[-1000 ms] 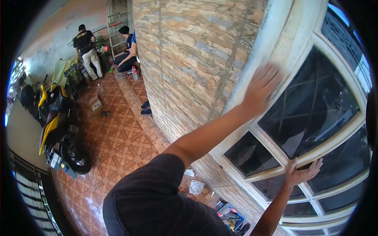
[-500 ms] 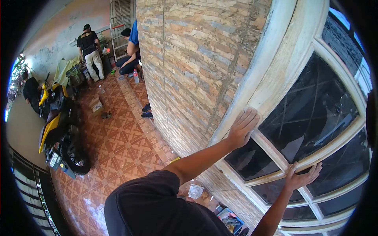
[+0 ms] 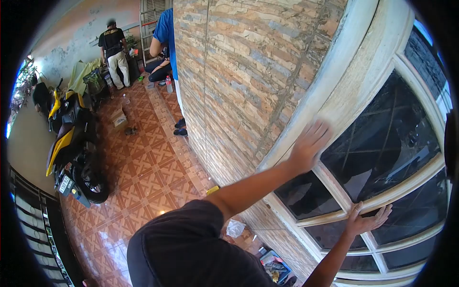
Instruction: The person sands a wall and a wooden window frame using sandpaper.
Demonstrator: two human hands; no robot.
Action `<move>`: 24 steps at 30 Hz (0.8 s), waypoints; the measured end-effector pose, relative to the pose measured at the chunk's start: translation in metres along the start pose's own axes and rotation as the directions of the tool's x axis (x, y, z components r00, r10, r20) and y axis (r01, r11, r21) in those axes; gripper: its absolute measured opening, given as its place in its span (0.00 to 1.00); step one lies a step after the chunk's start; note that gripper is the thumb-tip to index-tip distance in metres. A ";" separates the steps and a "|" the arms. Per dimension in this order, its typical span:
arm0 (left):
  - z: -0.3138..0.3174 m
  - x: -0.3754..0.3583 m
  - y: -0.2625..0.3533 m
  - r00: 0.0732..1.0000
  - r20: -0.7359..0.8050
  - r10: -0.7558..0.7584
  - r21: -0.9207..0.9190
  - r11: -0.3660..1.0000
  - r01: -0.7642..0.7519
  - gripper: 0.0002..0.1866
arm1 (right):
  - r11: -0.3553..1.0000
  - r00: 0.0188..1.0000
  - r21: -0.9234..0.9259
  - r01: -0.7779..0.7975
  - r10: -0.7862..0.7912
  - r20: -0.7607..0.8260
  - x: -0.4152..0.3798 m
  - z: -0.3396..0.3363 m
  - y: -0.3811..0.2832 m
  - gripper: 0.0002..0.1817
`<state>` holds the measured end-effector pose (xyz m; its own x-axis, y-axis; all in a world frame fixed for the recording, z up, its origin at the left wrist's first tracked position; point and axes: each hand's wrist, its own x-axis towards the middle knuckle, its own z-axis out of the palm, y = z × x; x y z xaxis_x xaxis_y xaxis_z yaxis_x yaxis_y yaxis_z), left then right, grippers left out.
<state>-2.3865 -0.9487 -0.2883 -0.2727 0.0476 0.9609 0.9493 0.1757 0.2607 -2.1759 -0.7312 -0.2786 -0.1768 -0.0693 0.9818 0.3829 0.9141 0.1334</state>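
Note:
My left hand (image 3: 311, 146) lies flat with its fingers extended on the white wooden frame (image 3: 356, 91), beside the stone-clad wall (image 3: 258, 62). Its fingertips are slightly blurred, and whatever may be under the palm is hidden. Lower right, my right hand (image 3: 366, 221) has its fingers apart and touches the curved wooden bar (image 3: 392, 195) between the dark glass panes (image 3: 382, 138). Nothing shows in that hand.
A yellow and black motorcycle (image 3: 71, 143) stands at left on the tiled floor (image 3: 143, 162). One person (image 3: 114, 48) is at the back wall; another in blue (image 3: 164, 33) is near a ladder (image 3: 147, 24). A blue bin of items (image 3: 276, 268) sits below.
My left hand has moved slightly up and right along the frame. My right hand stays on the bar. The person in blue has risen from a low position.

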 end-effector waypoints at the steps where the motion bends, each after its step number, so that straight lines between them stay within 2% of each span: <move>1: -0.001 -0.038 -0.003 0.999 0.025 -0.036 0.012 0.999 0.036 0.25 | 1.000 1.000 -0.015 -0.005 0.005 0.003 0.001 0.000 -0.002 0.39; 2: -0.002 -0.062 -0.002 0.996 0.051 -0.079 0.025 0.997 0.078 0.24 | 1.000 1.000 -0.029 -0.008 0.008 0.012 0.001 -0.001 -0.003 0.39; 5: -0.007 -0.036 -0.005 1.000 -0.013 -0.025 -0.043 0.999 0.024 0.24 | 0.999 1.000 -0.033 -0.003 0.003 -0.003 -0.002 0.002 0.001 0.39; 10: -0.012 0.120 0.004 0.976 -0.127 0.177 -0.016 0.984 -0.180 0.26 | 0.999 1.000 -0.042 0.002 -0.002 -0.005 -0.002 0.001 0.001 0.39; 12: -0.009 0.140 0.010 0.966 -0.162 0.203 -0.024 0.978 -0.209 0.26 | 0.999 1.000 -0.051 0.003 -0.003 0.000 -0.001 0.003 0.003 0.38; 15: -0.002 0.123 0.015 0.969 -0.198 0.146 -0.029 0.988 -0.154 0.26 | 0.999 1.000 -0.040 0.018 -0.019 -0.017 -0.002 0.004 0.000 0.38; 17: 0.002 0.069 0.010 0.988 -0.131 0.085 0.020 0.996 -0.083 0.25 | 0.999 1.000 -0.039 0.015 -0.015 -0.011 -0.002 0.003 0.001 0.38; 21: 0.004 -0.067 -0.006 0.998 -0.049 -0.041 -0.002 0.999 0.041 0.22 | 0.999 1.000 -0.036 0.017 -0.018 -0.025 0.001 0.003 -0.002 0.37; 24: 0.007 -0.064 -0.009 0.995 -0.071 -0.077 -0.062 0.995 0.073 0.22 | 1.000 1.000 0.020 0.014 -0.014 -0.011 -0.003 0.002 0.003 0.40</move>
<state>-2.3788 -0.9468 -0.3528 -0.3333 -0.0356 0.9421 0.9348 0.1174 0.3351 -2.1763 -0.7276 -0.2815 -0.1725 -0.0860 0.9813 0.3621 0.9209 0.1444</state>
